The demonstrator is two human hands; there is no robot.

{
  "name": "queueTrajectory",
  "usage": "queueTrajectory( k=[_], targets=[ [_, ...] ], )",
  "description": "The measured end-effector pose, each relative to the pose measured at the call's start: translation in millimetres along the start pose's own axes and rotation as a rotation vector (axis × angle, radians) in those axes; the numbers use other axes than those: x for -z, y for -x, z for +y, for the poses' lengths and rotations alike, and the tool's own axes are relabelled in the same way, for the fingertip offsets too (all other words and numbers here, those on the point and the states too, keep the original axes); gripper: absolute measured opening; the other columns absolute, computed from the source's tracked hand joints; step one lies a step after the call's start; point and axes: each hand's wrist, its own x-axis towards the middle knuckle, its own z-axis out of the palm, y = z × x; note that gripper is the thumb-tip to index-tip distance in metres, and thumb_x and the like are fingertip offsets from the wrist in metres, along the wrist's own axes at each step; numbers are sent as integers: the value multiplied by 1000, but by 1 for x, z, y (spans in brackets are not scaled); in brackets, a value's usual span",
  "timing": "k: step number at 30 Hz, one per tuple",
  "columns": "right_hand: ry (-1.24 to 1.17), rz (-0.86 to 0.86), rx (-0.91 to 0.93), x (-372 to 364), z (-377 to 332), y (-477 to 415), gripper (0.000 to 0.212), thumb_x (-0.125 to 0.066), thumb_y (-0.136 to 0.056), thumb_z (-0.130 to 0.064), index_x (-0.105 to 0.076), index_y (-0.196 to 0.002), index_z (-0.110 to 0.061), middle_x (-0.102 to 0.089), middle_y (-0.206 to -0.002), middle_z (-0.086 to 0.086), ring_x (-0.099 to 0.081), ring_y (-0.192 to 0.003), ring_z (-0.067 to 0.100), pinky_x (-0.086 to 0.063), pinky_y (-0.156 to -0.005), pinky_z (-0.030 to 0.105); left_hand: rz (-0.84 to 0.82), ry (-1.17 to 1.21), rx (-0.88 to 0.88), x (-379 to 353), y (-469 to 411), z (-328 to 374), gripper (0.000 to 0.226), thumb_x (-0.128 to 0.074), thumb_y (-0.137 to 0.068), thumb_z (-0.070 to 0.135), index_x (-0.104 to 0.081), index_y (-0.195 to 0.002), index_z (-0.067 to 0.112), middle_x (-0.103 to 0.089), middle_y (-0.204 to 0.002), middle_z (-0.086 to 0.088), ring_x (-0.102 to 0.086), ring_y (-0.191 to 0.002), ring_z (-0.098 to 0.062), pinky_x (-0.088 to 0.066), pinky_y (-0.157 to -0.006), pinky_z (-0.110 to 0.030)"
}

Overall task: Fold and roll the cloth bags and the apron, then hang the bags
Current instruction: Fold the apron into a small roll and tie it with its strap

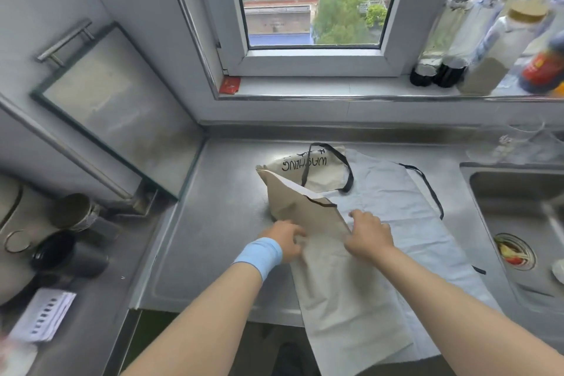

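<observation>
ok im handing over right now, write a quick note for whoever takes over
Hands: left hand pinches the plain bag at its left edge; right hand grips its right edge.
Things: plain bag lies on the apron, far end lifted mid-fold, near end hanging over the counter edge. The printed bag lies behind, partly on the apron.
Done: nothing rolled or hung.
Left: finish this fold and roll it; fold and roll printed bag and apron; hang the bags.

Bench (219, 223): brushed stainless steel, dull sheen, faintly smeared. Sink (506, 192): same steel, slightly glossier. Beige tote bag (345, 299): matt woven cloth, softly creased. Apron (396, 192): thin pale cloth, matt, wrinkled.
</observation>
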Motion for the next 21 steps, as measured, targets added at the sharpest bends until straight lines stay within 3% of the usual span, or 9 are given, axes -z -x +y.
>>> queueTrajectory(
  k=[3,5,7,9,12,15,17,19,21],
  targets=[
    [-155,212,17,29,-19,-23,49,-51,-82,-13,-48,-131,-20,-51,-129,8,-48,-119,30,-38,-97,40,342,153,118,41,2,-5,34,-44,-79,11,-67,-84,35,-64,-103,8,-62,-98,-22,-49,-82,-29],
    [-271,229,81,48,-36,-40,45,-48,-84,-7,-53,-126,-19,-52,-128,9,-48,-119,29,-40,-98,40,577,256,194,73,-1,-10,27,-45,-76,9,-60,-65,29,-62,-77,7,-61,-79,-25,-42,-66,-25],
    [-421,208,68,63,-50,-58,46,-46,-85,-6,-53,-129,-18,-50,-133,7,-46,-123,28,-41,-102,39,764,307,132,101,-9,-13,26,-47,-75,5,-58,-63,25,-60,-74,4,-55,-78,-25,-38,-64,-26],
    [-524,204,-8,73,-59,-79,52,-45,-86,-8,-46,-137,-16,-47,-138,8,-45,-127,28,-40,-104,39,816,271,-4,122,-23,-12,29,-47,-77,0,-64,-72,23,-62,-83,2,-52,-87,-24,-39,-71,-28],
    [-425,105,-99,73,-60,-98,66,-50,-85,-9,-29,-147,-17,-38,-142,13,-45,-125,34,-45,-100,42,674,64,-124,137,-49,-2,31,-48,-84,5,-70,-92,26,-65,-100,4,-52,-100,-21,-41,-87,-33],
    [-281,-33,-225,61,-52,-115,72,-58,-85,-11,-22,-147,-14,-36,-138,17,-56,-110,36,-48,-82,37,407,-117,-151,138,-79,12,35,-44,-89,16,-68,-107,34,-67,-113,7,-56,-109,-22,-40,-99,-35],
    [-258,-24,-244,54,-46,-124,44,-57,-84,-10,-44,-126,-9,-48,-125,17,-59,-95,33,-47,-73,33,233,-97,-95,136,-96,19,35,-43,-91,20,-64,-114,35,-65,-120,7,-57,-111,-24,-43,-100,-37],
    [-229,29,-158,49,-39,-133,3,-57,-84,-12,-54,-83,-11,-59,-90,11,-57,-81,32,-43,-59,30,136,-64,-45,135,-109,24,36,-44,-91,23,-61,-120,34,-62,-124,6,-58,-111,-24,-48,-96,-38],
    [-219,67,-90,49,-37,-139,28,-62,-85,-22,-50,-63,-12,-55,-66,6,-56,-72,31,-39,-52,31,101,-96,-12,135,-119,29,38,-47,-90,27,-56,-127,29,-62,-123,4,-59,-108,-24,-50,-93,-38]
  ],
)
